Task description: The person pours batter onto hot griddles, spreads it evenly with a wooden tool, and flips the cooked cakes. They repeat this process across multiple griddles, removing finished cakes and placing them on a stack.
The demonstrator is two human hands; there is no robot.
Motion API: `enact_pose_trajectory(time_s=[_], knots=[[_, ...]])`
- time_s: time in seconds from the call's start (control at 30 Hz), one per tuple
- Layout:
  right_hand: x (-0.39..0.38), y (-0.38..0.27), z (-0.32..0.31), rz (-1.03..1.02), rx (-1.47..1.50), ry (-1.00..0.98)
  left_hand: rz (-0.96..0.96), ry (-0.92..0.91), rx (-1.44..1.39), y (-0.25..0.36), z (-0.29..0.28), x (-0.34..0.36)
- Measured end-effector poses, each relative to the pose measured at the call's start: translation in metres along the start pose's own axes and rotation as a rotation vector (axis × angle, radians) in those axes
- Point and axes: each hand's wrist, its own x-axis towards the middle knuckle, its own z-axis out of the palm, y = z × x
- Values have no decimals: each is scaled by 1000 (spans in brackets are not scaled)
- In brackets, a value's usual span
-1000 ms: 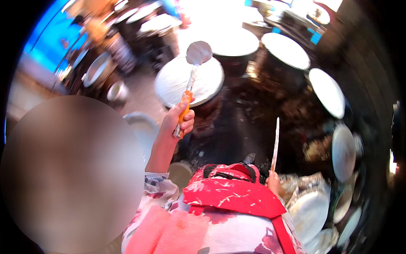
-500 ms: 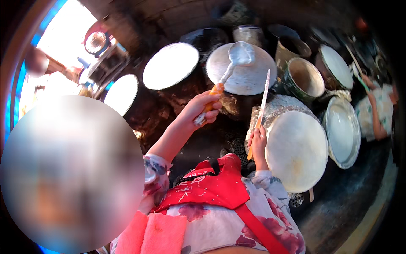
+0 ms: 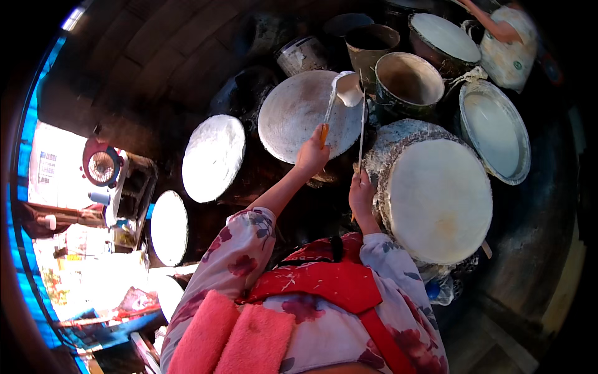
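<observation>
My left hand [image 3: 313, 156] is closed round the orange handle of a ladle [image 3: 350, 92] smeared with white. The ladle's bowl is tilted over the right edge of a round, whitish flat top [image 3: 293, 115] on a dark pot. A long, thin stick [image 3: 362, 128] stands up from my right hand [image 3: 360, 192], whose fingers are wrapped round its lower end. The stick's upper part is right beside the ladle's bowl; whether they touch I cannot tell. Just right of my right hand is a large, round white cover [image 3: 439, 199] with a crusted rim.
A basin [image 3: 525, 149] of white liquid stands at the right, a deep pot [image 3: 398, 107] behind the ladle. Two more white round tops [image 3: 215, 158] are at the left, and a fan [image 3: 103, 167] beyond them. Another person [image 3: 509, 47] is at the far right.
The whole view has turned. The ladle has moved from above the round top to its right edge, close to the stick, and its bowl has tilted. Both hands keep their holds.
</observation>
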Motion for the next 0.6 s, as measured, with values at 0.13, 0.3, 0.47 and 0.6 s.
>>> enact_pose_trajectory(time_s=[0.13,0.3,0.47,0.6], knots=[[6,-13,32,-9,-216,-17,-32,-129,143,-12,-22,25],[22,-54,52,-29,-376,-2,40,-103,162,-50,-50,56],[12,-58,63,-24,-534,17,76,-113,156,-95,-69,76],[30,-88,102,-16,-530,38,61,-131,256,-106,-87,82]])
